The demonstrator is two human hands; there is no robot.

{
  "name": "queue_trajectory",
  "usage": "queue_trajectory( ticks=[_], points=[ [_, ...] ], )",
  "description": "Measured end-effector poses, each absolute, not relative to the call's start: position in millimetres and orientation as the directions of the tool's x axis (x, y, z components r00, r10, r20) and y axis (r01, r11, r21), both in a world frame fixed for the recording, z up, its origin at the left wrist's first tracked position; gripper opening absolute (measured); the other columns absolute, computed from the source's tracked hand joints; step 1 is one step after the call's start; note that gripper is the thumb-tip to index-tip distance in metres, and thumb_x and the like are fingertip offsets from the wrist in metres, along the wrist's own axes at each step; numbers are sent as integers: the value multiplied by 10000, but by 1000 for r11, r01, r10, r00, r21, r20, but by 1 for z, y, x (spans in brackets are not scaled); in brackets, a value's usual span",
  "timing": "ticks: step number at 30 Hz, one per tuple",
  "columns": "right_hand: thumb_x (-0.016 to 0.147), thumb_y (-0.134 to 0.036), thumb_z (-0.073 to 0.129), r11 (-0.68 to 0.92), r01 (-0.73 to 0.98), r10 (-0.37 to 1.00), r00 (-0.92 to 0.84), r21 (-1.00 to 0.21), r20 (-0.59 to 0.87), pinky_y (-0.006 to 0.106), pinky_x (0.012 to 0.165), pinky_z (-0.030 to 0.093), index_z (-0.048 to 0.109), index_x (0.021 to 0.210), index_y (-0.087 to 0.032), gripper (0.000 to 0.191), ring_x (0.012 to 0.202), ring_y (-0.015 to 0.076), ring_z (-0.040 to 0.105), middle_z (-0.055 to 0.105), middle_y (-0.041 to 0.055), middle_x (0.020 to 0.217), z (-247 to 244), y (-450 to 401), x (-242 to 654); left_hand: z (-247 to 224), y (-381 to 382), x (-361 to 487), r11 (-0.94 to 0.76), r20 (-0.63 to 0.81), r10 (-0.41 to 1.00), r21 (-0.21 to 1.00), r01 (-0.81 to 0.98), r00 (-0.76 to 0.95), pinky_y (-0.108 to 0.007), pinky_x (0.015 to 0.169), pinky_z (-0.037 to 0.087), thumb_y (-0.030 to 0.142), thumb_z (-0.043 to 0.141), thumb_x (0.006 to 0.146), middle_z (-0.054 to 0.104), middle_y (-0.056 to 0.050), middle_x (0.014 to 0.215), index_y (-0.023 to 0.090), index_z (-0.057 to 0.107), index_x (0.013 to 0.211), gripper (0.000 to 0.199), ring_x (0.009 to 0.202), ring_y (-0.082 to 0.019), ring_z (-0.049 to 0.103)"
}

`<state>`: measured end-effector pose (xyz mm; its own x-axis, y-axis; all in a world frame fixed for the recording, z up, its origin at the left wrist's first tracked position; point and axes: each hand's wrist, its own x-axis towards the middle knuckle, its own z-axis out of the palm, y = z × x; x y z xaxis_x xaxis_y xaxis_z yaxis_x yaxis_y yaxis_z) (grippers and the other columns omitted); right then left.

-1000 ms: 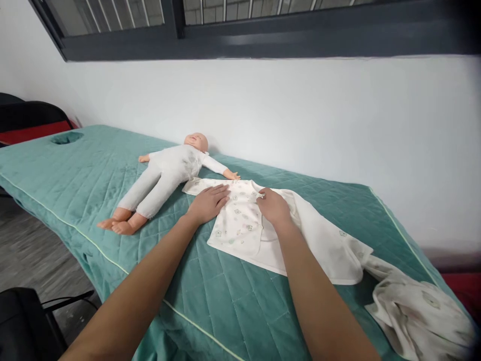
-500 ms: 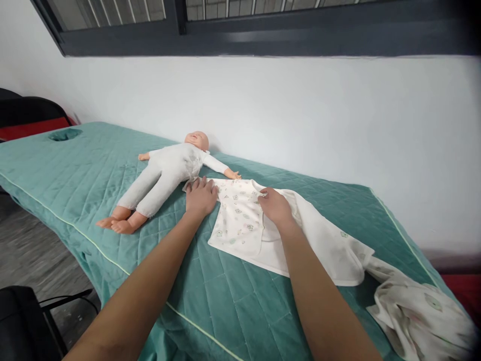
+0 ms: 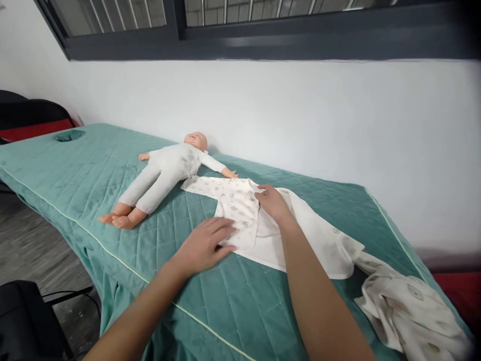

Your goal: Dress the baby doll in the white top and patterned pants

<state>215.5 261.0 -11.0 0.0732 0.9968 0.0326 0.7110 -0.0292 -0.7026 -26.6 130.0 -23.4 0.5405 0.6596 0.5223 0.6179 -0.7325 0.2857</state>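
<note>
A white baby shirt (image 3: 235, 200) with a small print lies spread on the bed, its left sleeve stretched toward the doll. One front panel is folded open, and the plain inside shows on the right. My right hand (image 3: 274, 201) pinches the shirt's front edge near the neckline. Over the lower left corner of the shirt is my left hand (image 3: 206, 244), its fingers apart and holding nothing. A baby doll (image 3: 165, 173) in a white suit lies on its back beyond the left sleeve, one arm reaching close to the shirt.
A crumpled printed cloth (image 3: 409, 311) lies at the bed's right end, touching the shirt's other sleeve. The green quilted bed cover (image 3: 240, 311) runs along the white wall (image 3: 300, 120) under a window. A black object (image 3: 26, 321) stands by the near left side.
My left hand has left the shirt's left sleeve and come down toward me to the lower left corner. My right hand stays at the neckline.
</note>
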Motion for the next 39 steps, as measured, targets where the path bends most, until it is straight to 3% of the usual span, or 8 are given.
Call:
queue_trajectory(
  ticks=[6,14,18,22,27,32,36,39],
  points=[
    [815,-311,533,-26,738,999,49,-675,15,325,777,479,597,1244,-266,436,854,221,660,730,31,965,-12,262,217,-26,118,-24,-724,487,676,299,622,553,-446,1011,472,350,605,918,602,-81,1357,247,584,1258,356,1225,-245,558],
    [793,-351,653,31,655,999,-46,-755,1,326,812,495,612,1213,-188,452,905,219,672,726,73,1028,-6,259,204,-27,117,-21,-678,595,672,253,691,442,-353,755,506,175,515,922,661,-72,983,208,618,992,129,897,-202,615],
    [813,-312,623,2,205,990,-136,-979,-26,310,831,533,574,1257,-198,461,977,203,689,714,85,1158,8,253,185,-36,127,-28,-418,603,797,597,685,-39,-301,692,530,210,472,948,613,-24,868,227,567,972,100,778,-158,602],
    [831,-357,645,77,-98,950,-293,-992,103,348,956,519,553,1266,-257,455,1160,196,638,632,70,1351,9,249,169,-45,136,-37,-221,593,617,762,609,-518,-345,840,563,233,520,924,539,-90,1156,232,441,1194,281,1044,-195,588],
    [866,-249,582,266,331,954,-225,-905,198,391,1044,457,657,1070,-189,225,1098,193,652,702,83,1196,-14,255,165,-42,133,-32,-333,751,596,552,764,-283,-481,1069,436,165,528,895,471,-137,1274,201,470,1185,298,1239,-257,481],
    [909,-237,549,399,686,915,-335,-609,224,410,1175,298,576,1317,-147,419,1361,240,469,548,129,1442,-22,248,161,-40,133,-25,-501,740,672,412,762,42,-451,987,475,105,490,896,591,-94,1147,210,523,1101,233,1115,-237,538],
    [938,-330,536,431,788,900,-412,-440,143,487,1201,214,496,1415,-137,516,1473,306,299,386,147,1568,-16,233,156,-44,136,-26,-505,708,699,386,772,104,-448,957,486,82,485,878,615,-92,1111,207,540,1077,241,1082,-245,548],
    [930,-370,550,458,750,884,-442,-477,154,409,1185,275,482,1423,-158,541,1431,256,386,438,134,1538,-6,228,175,-46,138,-27,-500,690,713,381,778,121,-449,946,491,70,474,866,621,-94,1104,207,552,1069,258,1084,-253,555]
  ],
)
